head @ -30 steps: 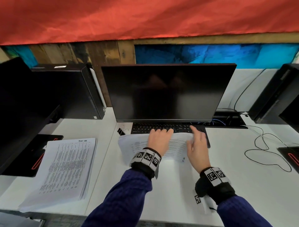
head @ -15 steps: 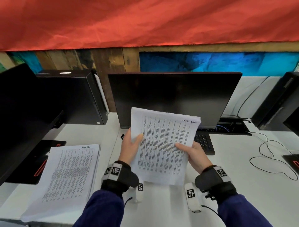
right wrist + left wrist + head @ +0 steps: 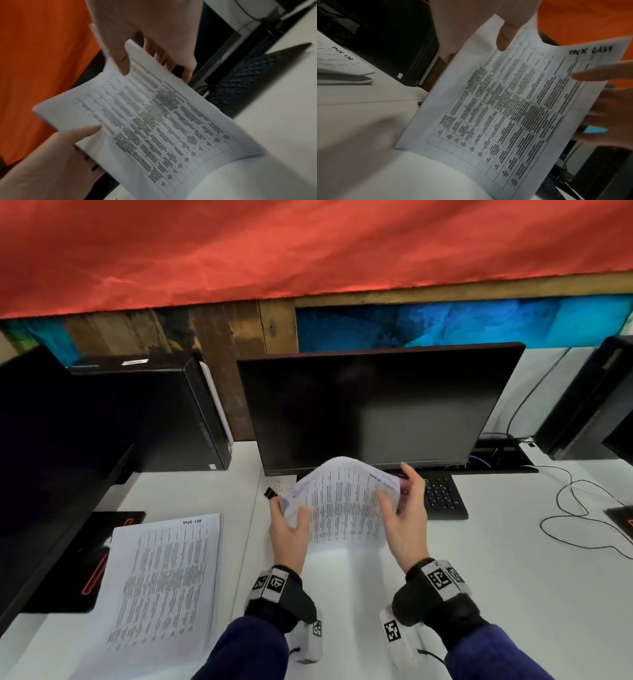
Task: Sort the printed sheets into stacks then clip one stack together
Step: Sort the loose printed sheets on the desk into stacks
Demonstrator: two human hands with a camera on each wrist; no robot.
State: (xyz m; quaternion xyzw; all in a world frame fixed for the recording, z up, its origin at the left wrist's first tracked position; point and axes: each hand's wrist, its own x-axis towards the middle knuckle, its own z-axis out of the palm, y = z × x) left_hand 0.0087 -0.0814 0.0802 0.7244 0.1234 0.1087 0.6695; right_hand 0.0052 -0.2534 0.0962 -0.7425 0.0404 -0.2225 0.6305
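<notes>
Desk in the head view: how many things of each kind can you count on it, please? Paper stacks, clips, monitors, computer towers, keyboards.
Paper stacks: 2, the held stack and the stack lying at the left
Binder clips: 1, the black binder clip
Monitors: 3, the middle monitor, one at each side edge
Computer towers: 2
Keyboards: 1, the keyboard
Total: 9
</notes>
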